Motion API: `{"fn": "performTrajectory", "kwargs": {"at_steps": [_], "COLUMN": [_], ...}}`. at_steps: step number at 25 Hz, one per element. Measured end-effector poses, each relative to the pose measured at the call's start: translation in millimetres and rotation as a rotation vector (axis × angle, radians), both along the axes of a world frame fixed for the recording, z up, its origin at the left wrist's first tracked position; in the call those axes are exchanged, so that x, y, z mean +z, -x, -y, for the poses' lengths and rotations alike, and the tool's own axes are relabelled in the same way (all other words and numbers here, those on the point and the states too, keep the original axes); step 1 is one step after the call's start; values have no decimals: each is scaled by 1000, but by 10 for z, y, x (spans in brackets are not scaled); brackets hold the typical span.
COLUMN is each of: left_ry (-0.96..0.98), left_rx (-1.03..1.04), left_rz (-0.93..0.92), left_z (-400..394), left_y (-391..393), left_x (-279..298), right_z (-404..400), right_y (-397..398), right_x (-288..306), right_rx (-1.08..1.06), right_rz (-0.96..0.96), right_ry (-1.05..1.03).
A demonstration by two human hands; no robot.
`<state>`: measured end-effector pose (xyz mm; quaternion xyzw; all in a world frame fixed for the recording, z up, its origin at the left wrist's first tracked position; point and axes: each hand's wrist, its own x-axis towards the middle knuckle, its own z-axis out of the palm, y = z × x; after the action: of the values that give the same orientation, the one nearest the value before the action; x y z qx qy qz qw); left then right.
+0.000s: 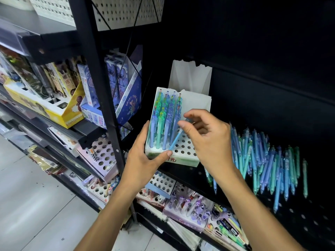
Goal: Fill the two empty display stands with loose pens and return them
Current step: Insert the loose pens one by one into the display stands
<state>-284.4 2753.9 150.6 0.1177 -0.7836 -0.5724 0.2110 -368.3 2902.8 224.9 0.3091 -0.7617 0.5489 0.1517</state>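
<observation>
Fingertips (183, 126) of the right hand (208, 140) are pinching a blue pen (175, 140), being lowered into the stand (183, 160). The stand's left corner is being gripped by the left hand (145, 156). Loose pens (268, 160) are lying right of the stand. Judged light, slick, rigid; best pinched at the upper barrel.

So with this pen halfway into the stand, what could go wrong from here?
1. The blue pen pinched by the right hand goes in at a slant; it may miss its hole or knock the standing pens.
2. The white display stand sits at the shelf's front edge, steadied only by the left hand; a push could tip it off.
3. The right forearm hangs over the loose pens and may sweep some off.
</observation>
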Motion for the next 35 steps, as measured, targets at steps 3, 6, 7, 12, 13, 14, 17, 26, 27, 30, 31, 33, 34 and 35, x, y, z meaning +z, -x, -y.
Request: {"fn": "performTrajectory", "kwargs": {"at_steps": [3,6,7,12,13,14,17,26,27,30,31,33,34,35], "left_ry": [12,70,75,293,384,427,438,1223,1255,1266,1262,1189,1134,1082], "left_rx": [5,8,1,293,278,205,-63,-483,-473,-489,-509,-528,-534,-537], "left_rz": [-26,-28,-24,-189,-330,-434,-452,81,157,339,386,419,432,448], "left_z": [-38,-33,-29,-388,-545,-712,-1151,-2575,-2683,-2874,-2919,-2994,-3010,-3018], "left_y": [-15,-6,2,-210,-264,-294,-140,803,930,1180,1201,1222,1234,1248], "left_x": [-13,-29,-33,45,87,138,250,745,744,640,617,580,579,592], "right_z": [91,184,192,-112,-253,-419,-1114,-2863,-2883,-2956,-2994,-3091,-3135,-3175], "right_y": [-2,-2,-3,-139,-159,-169,-98,552,564,605,614,625,634,644], "right_x": [9,9,1,-131,-159,-188,-272,-357,-386,-406,-383,-332,-309,-282], "right_rx": [23,44,36,-43,-103,-172,-373,-793,-763,-735,-731,-726,-728,-740], "right_rz": [-118,-131,-105,43,16,-5,37,493,524,574,590,623,637,637], "right_ry": [-170,-238,-234,-119,-71,-30,-15,-705,-727,-758,-776,-821,-840,-853]}}
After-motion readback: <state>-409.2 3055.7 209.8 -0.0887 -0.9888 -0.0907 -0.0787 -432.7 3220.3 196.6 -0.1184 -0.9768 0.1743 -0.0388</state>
